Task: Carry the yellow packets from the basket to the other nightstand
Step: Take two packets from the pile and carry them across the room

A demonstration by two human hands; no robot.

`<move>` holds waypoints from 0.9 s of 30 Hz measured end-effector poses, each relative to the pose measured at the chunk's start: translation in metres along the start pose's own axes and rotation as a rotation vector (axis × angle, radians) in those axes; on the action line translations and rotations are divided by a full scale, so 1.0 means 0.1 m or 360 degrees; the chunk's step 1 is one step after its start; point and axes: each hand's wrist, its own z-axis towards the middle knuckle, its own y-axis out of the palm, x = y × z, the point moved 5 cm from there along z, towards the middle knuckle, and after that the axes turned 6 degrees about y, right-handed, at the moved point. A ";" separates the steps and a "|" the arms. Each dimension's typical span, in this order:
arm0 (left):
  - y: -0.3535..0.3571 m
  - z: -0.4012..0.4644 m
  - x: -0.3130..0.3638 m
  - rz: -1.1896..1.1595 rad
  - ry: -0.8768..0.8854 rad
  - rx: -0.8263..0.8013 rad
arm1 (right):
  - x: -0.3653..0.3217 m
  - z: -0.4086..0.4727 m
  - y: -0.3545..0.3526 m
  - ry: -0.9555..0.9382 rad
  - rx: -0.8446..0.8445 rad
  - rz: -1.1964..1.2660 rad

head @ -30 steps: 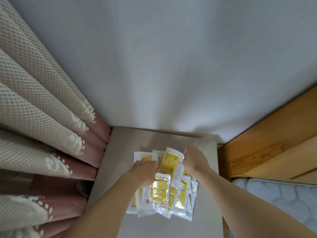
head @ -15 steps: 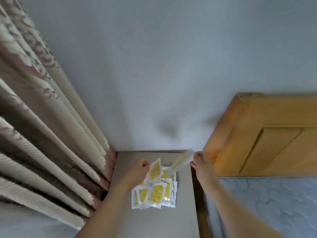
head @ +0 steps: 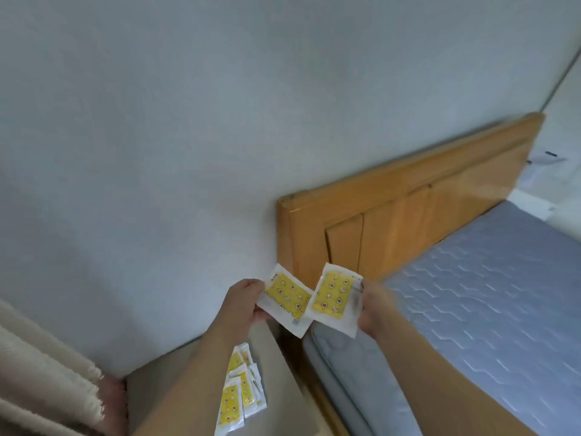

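My left hand (head: 243,305) pinches one yellow packet (head: 287,298) by its left edge, lifted in front of the wall. My right hand (head: 372,309) pinches a second yellow packet (head: 333,298) by its right edge; the two packets overlap a little in the middle. Below my left forearm, several more yellow packets (head: 239,398) lie in a loose pile on the grey nightstand (head: 276,366). No basket is in view.
A wooden headboard (head: 408,209) and a bed with a grey-blue quilted mattress (head: 487,294) stand right of the nightstand. Beige curtains (head: 41,379) hang at lower left. A white wall (head: 188,152) fills the background.
Both hands have lifted off the pile, each with one packet, and risen up and right. My view has swung right toward the bed.
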 end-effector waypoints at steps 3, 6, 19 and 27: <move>0.41 0.11 -0.09 0.0086 -0.0084 -0.0132 | -0.01 -0.06 -0.59 0.0091 0.0157 0.0241; 0.91 0.03 -0.20 0.0152 -0.0149 -0.0295 | 0.03 -0.19 -1.28 0.0105 0.0282 0.0439; 4.12 -2.48 -1.04 0.0786 -0.0039 -0.1379 | 1.06 -2.28 -4.77 -0.0284 0.1090 0.1260; 5.44 -5.18 -2.36 0.1018 0.0092 -0.2029 | 2.73 -4.19 -7.03 -0.0451 0.1565 0.1720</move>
